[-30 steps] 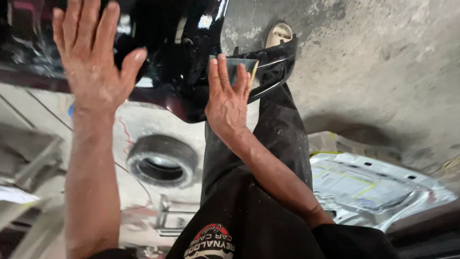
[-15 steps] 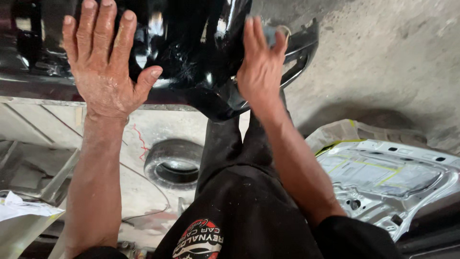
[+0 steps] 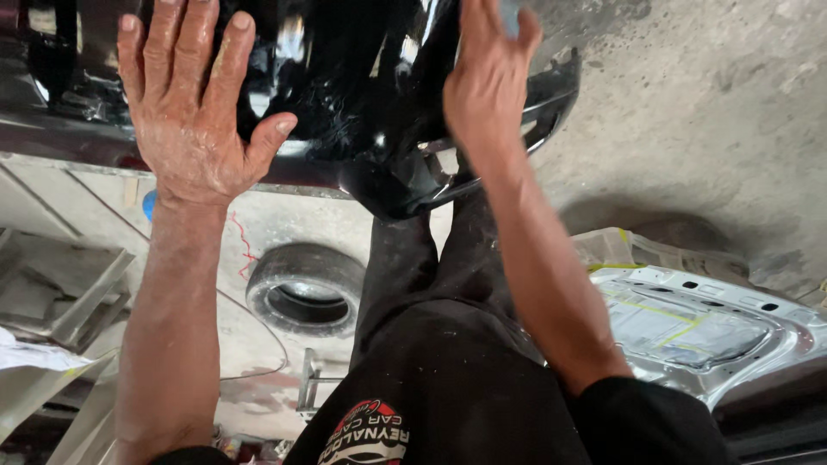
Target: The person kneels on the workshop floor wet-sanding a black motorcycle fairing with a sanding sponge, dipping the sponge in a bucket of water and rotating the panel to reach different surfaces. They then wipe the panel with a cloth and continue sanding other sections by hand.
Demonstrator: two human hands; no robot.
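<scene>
A view looking down past a person's black shirt and dark trousers to two bare forearms reaching forward. There is one tyre (image 3: 306, 293) lying flat on the pale floor between the left arm and the legs, and one silver car panel (image 3: 698, 323) with strips of yellow tape lying to the right, near the right elbow. Some grey metal sheets (image 3: 60, 288) lie at the far left.

Both arms stretch out nearly straight. The left hand (image 3: 194, 120) lies flat, palm down, on one glossy black car body part (image 3: 362, 95) that fills the top of the view; its fingers are spread apart and the thumb points right. The right hand (image 3: 487, 82) also rests palm down on the same part, nearer its right end, fingers close together and the tips cut off by the top edge. Neither hand grips anything.

The black part's curved lower edge sits above the knees. Beyond it to the right is open, bare concrete floor (image 3: 706, 120).
</scene>
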